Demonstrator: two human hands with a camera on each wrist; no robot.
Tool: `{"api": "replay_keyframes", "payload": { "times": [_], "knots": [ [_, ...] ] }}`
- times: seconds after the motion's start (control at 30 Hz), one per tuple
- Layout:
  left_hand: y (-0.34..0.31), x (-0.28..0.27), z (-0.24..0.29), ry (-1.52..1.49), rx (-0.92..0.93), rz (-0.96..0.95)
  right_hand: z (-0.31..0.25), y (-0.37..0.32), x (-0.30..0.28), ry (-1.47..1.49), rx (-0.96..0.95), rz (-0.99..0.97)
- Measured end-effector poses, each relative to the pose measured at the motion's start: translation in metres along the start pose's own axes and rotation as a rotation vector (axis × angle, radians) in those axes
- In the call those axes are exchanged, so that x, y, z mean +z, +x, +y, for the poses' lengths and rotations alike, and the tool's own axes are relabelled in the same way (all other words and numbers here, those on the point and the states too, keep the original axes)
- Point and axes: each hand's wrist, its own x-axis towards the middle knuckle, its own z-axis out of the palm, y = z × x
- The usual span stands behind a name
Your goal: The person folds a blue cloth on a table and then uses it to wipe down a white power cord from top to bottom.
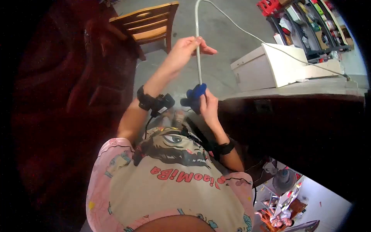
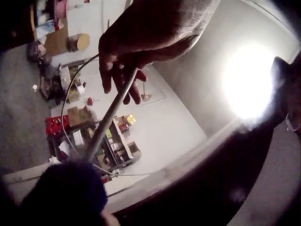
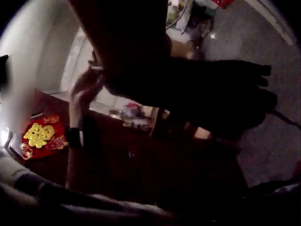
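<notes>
My left hand point(image 1: 195, 45) is raised in front of me in the head view and pinches a white cord point(image 1: 197, 23) between thumb and fingers. Below it, my right hand point(image 1: 209, 106) grips a dark blue, fuzzy cloth-like bundle point(image 1: 199, 91) around the lower part of the cord. The cord stands nearly upright between the hands. In the left wrist view the cord point(image 2: 110, 110) runs from the left hand point(image 2: 141, 52) down to the blue bundle point(image 2: 70, 188). In the right wrist view the right hand is mostly a dark silhouette; the cord's end inside the bundle is hidden.
The cord loops over to a tabletop point(image 1: 247, 94) at right, where a white box-like piece point(image 1: 266, 67) stands just behind. A wooden chair point(image 1: 150, 25) is ahead, dark red carved furniture point(image 1: 69, 96) at left, and loaded shelves point(image 1: 309, 27) far right.
</notes>
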Motion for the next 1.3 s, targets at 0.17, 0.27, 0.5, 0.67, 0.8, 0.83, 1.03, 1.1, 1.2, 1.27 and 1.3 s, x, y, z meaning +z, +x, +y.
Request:
{"api": "replay_keyframes", "payload": {
  "times": [0.17, 0.27, 0.5, 0.67, 0.8, 0.83, 1.03, 1.1, 1.2, 1.27, 1.3],
  "knots": [
    [0.019, -0.016, 0.001, -0.070, 0.038, 0.009, 0.028, -0.037, -0.005, -0.079, 0.078, 0.034],
    [0.026, -0.016, 0.002, -0.073, 0.041, -0.024, 0.037, -0.052, -0.008, -0.112, 0.074, 0.071],
    [0.030, -0.003, -0.003, -0.144, 0.015, -0.054, 0.047, -0.059, -0.017, -0.174, 0.129, -0.012],
    [0.013, 0.014, -0.021, -0.060, -0.039, -0.174, 0.027, -0.028, -0.016, -0.086, 0.025, -0.030],
    [-0.001, 0.028, -0.062, -0.031, 0.038, -0.271, -0.015, 0.007, -0.018, -0.006, 0.001, 0.048],
    [-0.007, 0.033, -0.060, -0.060, -0.108, -0.264, -0.020, 0.012, -0.016, -0.021, 0.030, 0.119],
    [0.015, 0.011, -0.029, -0.095, 0.009, -0.120, -0.015, 0.010, -0.009, 0.139, 0.051, 0.107],
    [0.024, -0.007, -0.012, -0.111, 0.107, -0.054, 0.003, -0.004, -0.003, 0.172, 0.055, 0.082],
    [0.032, -0.031, 0.000, -0.091, 0.142, -0.024, 0.018, -0.030, -0.004, 0.402, 0.326, -0.065],
    [0.029, -0.034, 0.007, -0.103, 0.130, -0.023, 0.019, -0.041, -0.008, 0.478, 0.336, -0.170],
    [0.029, -0.034, 0.005, -0.104, 0.126, -0.028, 0.022, -0.045, -0.012, 0.547, 0.447, -0.211]
  ]
}}
